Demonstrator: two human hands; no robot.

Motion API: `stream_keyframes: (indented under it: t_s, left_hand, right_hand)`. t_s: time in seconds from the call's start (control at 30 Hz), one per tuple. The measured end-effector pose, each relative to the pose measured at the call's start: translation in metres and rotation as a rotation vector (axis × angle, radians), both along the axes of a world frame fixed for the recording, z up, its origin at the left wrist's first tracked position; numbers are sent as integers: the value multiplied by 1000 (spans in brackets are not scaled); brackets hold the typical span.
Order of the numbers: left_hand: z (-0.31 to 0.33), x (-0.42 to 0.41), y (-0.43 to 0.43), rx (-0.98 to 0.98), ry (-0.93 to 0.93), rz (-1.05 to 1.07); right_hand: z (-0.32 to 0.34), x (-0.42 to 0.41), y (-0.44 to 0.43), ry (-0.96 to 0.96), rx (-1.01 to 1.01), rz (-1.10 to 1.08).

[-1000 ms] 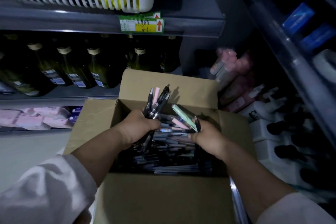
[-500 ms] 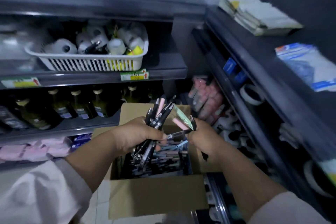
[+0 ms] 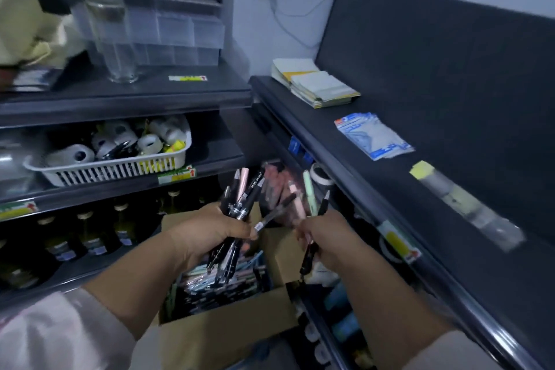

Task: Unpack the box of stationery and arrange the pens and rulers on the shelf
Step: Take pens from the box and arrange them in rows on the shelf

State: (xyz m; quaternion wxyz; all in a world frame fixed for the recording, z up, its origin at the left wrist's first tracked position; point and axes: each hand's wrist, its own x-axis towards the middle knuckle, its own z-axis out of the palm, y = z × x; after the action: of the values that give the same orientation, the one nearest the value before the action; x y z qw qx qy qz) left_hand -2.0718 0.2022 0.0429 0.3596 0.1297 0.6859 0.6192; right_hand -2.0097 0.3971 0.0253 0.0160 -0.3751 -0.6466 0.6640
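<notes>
Two fistfuls of pens are held up above the open cardboard box [image 3: 222, 336]. The left hand [image 3: 210, 234] is curled tight round a thick bundle of pens [image 3: 244, 195], mostly black with one pink. Their upper ends fan out above the fist and their lower ends poke out below it. Just to the right of that grip, the right hand [image 3: 327, 237] clutches a smaller bunch of pens [image 3: 309, 198]. A pink one, a pale green one and a black one stand up above the fingers, and a black end hangs out beneath the palm. One black pen [image 3: 274, 215] slants across the gap between the two fists; which hand holds it I cannot tell. Directly below both grips, the box is packed with loose pens [image 3: 222, 279] lying flat. Up and to the left of the left fist sits a white basket [image 3: 114, 170] of tape rolls, with bottles [image 3: 87, 231] on the level beneath it. To the right of the right fist runs a dark shelf [image 3: 390, 189], carrying notepads [image 3: 318, 85] and blue-and-white packets [image 3: 375, 138] farther back.
</notes>
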Motion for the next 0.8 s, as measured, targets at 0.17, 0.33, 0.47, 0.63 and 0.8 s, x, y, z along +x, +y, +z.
stream_keyframes:
  t_s: [0.17,0.33,0.47,0.63,0.8]
  left_hand:
    - [29,30,24,36,44,-29]
    - [55,76,62,-14,205,-149]
    - [70,134,103,-21,296,-297]
    - [82,231,152,-72,405,-524]
    - [89,347,196,-81,445,-710]
  right_hand:
    - [45,56,16,105,-191,-182]
    - [85,120,34,298,-275,-261]
    - [101,191,60,341,-229,-349]
    - [113,311,93,365,-161,-465]
    - [116,444,117,356,-99,-595]
